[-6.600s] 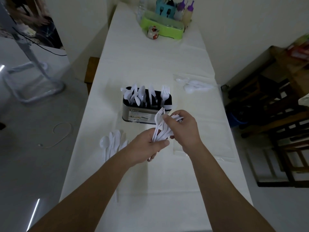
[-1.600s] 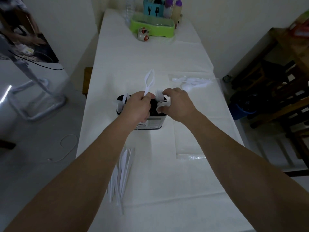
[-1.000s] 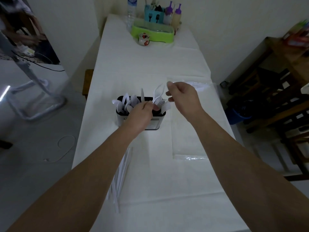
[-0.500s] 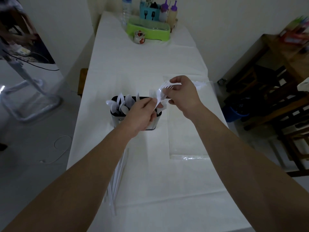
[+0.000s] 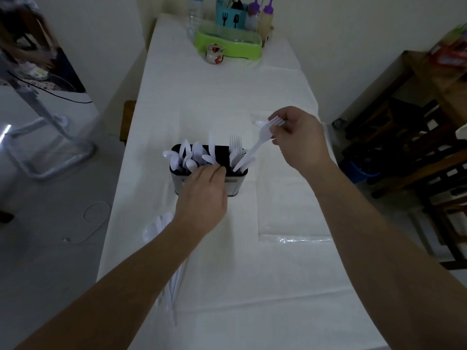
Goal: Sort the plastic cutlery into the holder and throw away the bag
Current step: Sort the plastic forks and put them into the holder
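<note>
Right hand (image 5: 298, 140) pinching a fork (image 5: 262, 137) by its head, stem slanting down into the holder's (image 5: 235, 183) right end, left hand (image 5: 202, 195) at the holder's near rim, grip loosely curled, bag (image 5: 285, 223) flat right of the holder, spoons (image 5: 156, 226) left of it on the worktop (image 5: 227, 97)

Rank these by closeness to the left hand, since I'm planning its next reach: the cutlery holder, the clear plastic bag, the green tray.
1. Cutlery holder: fingertips of the left hand at its near rim.
2. Clear plastic bag: flat on the table, to the right.
3. Green tray: far end of the table.
</note>
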`<control>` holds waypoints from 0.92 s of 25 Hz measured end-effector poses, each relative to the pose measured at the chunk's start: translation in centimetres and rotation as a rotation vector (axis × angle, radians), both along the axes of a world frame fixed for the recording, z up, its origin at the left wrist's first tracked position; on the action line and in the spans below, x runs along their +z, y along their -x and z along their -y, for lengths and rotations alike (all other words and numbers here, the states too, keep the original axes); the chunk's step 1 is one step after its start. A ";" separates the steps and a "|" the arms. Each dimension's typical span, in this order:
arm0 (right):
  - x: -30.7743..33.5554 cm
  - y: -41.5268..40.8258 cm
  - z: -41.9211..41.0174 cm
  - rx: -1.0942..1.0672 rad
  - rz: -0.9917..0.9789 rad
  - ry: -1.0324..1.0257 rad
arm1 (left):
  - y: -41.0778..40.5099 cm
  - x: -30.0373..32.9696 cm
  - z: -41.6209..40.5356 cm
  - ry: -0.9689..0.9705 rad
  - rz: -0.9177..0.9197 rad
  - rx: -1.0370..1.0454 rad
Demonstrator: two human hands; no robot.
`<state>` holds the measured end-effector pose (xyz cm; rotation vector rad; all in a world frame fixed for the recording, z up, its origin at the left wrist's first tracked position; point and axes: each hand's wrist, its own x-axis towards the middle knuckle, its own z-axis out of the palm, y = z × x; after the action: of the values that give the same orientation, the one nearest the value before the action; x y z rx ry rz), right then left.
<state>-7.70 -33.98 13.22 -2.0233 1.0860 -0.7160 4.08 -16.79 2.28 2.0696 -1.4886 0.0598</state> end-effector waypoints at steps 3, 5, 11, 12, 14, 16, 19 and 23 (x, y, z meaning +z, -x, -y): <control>-0.7 -0.2 -0.7 0.024 -0.109 0.132 | 0.4 -2.0 -0.7 -0.179 0.118 -0.028; -1.5 -0.6 -1.2 0.047 -0.170 0.185 | 0.4 -2.2 -0.8 -0.201 0.131 -0.039; -5.9 -3.2 -2.0 0.131 -0.514 0.369 | 0.1 -1.8 -1.2 -0.234 0.144 -0.079; -6.0 -3.6 -2.1 0.130 -0.598 0.425 | 0.1 -1.8 -1.3 -0.235 0.142 -0.083; -5.8 -4.2 -2.3 0.123 -0.715 0.497 | 0.1 -1.6 -1.4 -0.240 0.129 -0.091; -5.5 -4.6 -2.2 0.107 -0.757 0.489 | 0.1 -1.4 -1.5 -0.237 0.115 -0.099; -4.9 -4.6 -2.4 0.133 -0.757 0.405 | -0.3 -1.1 -1.5 -0.210 0.057 -0.107; -3.4 -3.8 -3.4 0.154 -0.704 0.418 | -1.3 -0.2 -2.9 -0.130 -0.020 -0.128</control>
<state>-3.93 -30.57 9.78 -2.7987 1.2002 -0.1354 5.37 -13.89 2.05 2.0631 -1.6476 -0.1101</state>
